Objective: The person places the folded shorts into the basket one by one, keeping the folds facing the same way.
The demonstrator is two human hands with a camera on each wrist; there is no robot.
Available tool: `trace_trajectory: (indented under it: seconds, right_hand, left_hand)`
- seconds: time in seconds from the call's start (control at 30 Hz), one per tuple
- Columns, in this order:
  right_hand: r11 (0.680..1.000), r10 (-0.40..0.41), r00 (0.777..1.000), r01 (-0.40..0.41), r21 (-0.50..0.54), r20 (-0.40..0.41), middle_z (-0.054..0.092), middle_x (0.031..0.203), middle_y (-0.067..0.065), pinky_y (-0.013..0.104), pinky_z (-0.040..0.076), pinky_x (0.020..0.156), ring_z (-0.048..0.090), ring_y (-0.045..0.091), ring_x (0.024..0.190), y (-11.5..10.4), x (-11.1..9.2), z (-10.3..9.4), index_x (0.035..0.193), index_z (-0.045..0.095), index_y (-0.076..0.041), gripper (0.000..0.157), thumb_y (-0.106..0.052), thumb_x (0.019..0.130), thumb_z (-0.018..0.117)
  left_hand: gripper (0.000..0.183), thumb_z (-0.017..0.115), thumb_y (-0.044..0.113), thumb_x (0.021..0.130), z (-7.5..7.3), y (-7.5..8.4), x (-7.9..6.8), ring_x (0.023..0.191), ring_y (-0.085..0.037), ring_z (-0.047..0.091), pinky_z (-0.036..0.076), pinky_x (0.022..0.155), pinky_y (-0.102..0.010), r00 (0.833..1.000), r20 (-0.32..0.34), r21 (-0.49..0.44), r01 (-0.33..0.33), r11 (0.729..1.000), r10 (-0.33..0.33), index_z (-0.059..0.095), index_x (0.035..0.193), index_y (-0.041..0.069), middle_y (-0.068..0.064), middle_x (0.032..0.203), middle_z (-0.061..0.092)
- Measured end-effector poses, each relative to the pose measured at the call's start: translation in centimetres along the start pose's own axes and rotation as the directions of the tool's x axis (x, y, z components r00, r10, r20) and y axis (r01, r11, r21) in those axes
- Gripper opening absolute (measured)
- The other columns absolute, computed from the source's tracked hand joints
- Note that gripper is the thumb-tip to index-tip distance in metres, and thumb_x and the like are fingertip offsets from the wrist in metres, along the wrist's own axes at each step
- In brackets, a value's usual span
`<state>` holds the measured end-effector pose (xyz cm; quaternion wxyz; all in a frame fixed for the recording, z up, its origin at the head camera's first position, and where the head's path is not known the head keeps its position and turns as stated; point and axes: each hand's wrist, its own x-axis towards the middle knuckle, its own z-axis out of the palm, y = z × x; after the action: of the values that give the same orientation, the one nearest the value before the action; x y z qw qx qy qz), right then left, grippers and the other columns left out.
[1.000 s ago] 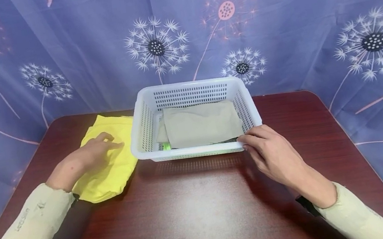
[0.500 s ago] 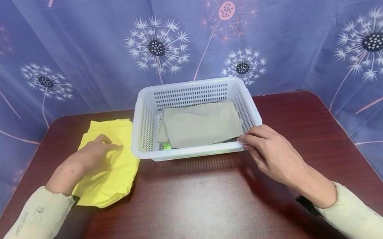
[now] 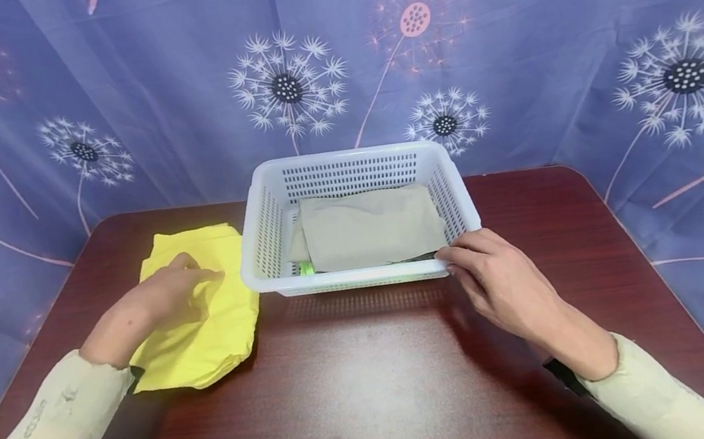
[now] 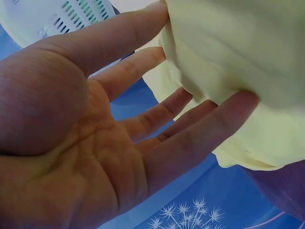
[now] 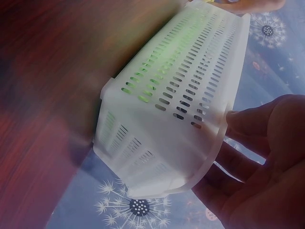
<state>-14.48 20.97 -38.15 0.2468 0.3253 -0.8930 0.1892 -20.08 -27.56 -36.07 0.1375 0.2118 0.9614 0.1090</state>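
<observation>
A folded yellow garment point(image 3: 231, 331) lies on the table to the left of a white plastic basket point(image 3: 259, 245). My left hand point(image 3: 173, 290) rests on it with the fingertips pressing into the fabric. In the left wrist view, the fingers point(image 4: 190, 138) are spread and nearly straight against the cloth. My right hand point(image 3: 507, 283) holds the basket's front right corner. The right wrist view shows that hand point(image 5: 257, 157) with thumb and fingers on either side of the rim. Inside the basket lies a folded beige cloth point(image 3: 370, 228).
A bright green piece point(image 3: 306, 268) shows at the basket's front left inside, and green shows through the slots. The dark red wooden table point(image 3: 380, 399) reaches back to a blue dandelion-print curtain point(image 3: 165, 88).
The yellow garment has slid toward me and turned a little under my left hand, which has moved slightly left and down. My right hand and the basket have not visibly moved.
</observation>
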Motion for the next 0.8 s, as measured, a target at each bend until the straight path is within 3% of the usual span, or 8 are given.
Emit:
trace_trajectory:
  seconds: [0.4, 0.8]
  right_hand:
    - [1.000, -0.003, 1.000, 0.003, 0.004, 0.001, 0.073, 0.106, 0.004, 0.043, 0.055, 0.090, 0.064, 0.025, 0.101, 0.1, 0.1, 0.0, 0.111, 0.078, -0.006, 0.016, -0.003, 0.096, 0.073]
    - [1.000, -0.003, 1.000, 0.003, 0.006, -0.003, 0.073, 0.106, 0.004, 0.044, 0.055, 0.089, 0.063, 0.025, 0.100, 0.2, -0.1, 0.1, 0.111, 0.078, -0.006, 0.016, -0.004, 0.096, 0.073]
  left_hand:
    - [0.064, 0.088, 0.005, 0.083, 0.5, 0.2, -0.7, 0.074, -0.018, 0.056, 0.051, 0.071, -0.038, 1.000, -0.018, -0.023, 0.008, 1.000, -0.008, 0.063, 0.142, -0.004, -0.025, 0.117, 0.055]
    - [0.063, 0.091, 0.014, 0.081, 1.1, 0.5, -1.1, 0.079, -0.021, 0.053, 0.048, 0.066, -0.035, 0.999, -0.047, -0.002, 0.006, 1.000, -0.006, 0.066, 0.137, -0.001, -0.020, 0.110, 0.056]
